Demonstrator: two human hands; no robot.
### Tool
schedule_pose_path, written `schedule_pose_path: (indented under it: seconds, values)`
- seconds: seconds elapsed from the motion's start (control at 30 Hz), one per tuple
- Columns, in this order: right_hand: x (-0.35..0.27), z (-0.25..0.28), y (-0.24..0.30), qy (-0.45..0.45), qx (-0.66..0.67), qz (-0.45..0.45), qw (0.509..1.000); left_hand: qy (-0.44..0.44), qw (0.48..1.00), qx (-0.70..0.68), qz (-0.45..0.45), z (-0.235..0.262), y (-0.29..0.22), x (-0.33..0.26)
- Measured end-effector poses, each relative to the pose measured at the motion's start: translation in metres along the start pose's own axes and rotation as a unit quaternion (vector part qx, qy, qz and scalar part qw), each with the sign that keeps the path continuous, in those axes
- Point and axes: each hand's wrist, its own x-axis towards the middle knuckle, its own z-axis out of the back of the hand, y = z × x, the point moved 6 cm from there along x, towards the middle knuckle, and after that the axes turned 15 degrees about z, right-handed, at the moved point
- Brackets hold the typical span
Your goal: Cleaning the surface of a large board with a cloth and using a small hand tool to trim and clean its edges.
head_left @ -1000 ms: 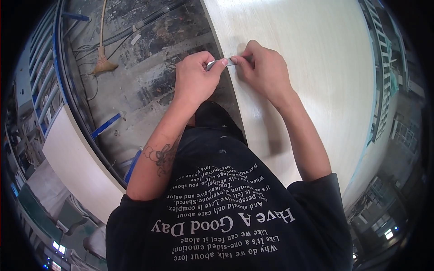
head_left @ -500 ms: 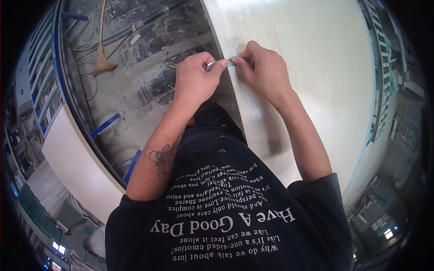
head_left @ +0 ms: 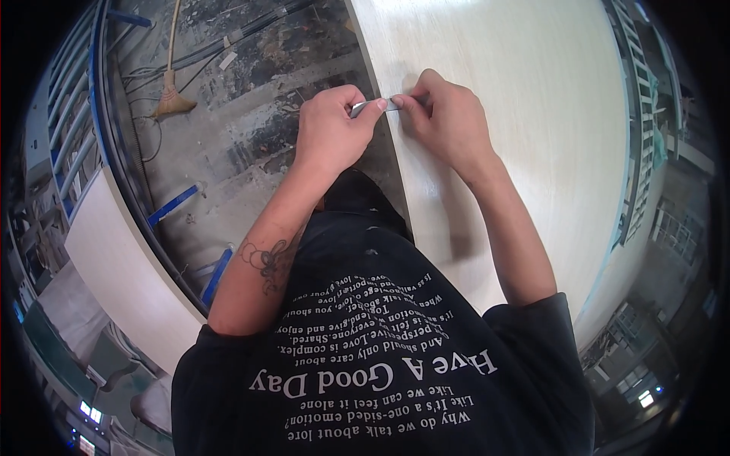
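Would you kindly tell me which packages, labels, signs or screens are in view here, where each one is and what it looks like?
No packages, labels, signs or screens can be made out.
Printed shirt: worn by the person, bottom centre; black with rows of white lettering.
Small metal piece: grey, slim, pinched between the left hand and right hand at the edge of the pale panel; it bears no visible marking.

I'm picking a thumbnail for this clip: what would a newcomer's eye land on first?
First, the two hands meeting at top centre: the left hand and right hand pinch a small grey metal strip between them at the edge of a pale wood-grain panel. Next, the dusty concrete floor at left, with a broom lying on it.
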Motion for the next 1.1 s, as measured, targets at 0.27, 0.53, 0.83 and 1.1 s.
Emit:
schedule_pose_path:
  seconds: [0.27, 0.53, 0.83, 1.1]
  values:
    - [-0.0014, 0.0002, -0.0003, -0.002, -0.001, 0.001, 1.0, -0.006, 1.0, 0.003, -0.013, -0.0007, -0.001, -0.0012]
    - [-0.0032, 0.0002, 0.0003, -0.001, 0.002, -0.004, 1.0, 0.005, 1.0, 0.008, 0.007, -0.0005, -0.0019, -0.0035]
    - [-0.0038, 0.0006, 0.0011, 0.0, -0.002, -0.003, 1.0, 0.001, 1.0, 0.014, 0.003, -0.001, -0.0016, -0.0039]
    - [-0.0044, 0.001, 0.0013, 0.004, -0.003, -0.003, 1.0, 0.021, 0.999, 0.028, 0.03, -0.0004, -0.0041, -0.0053]
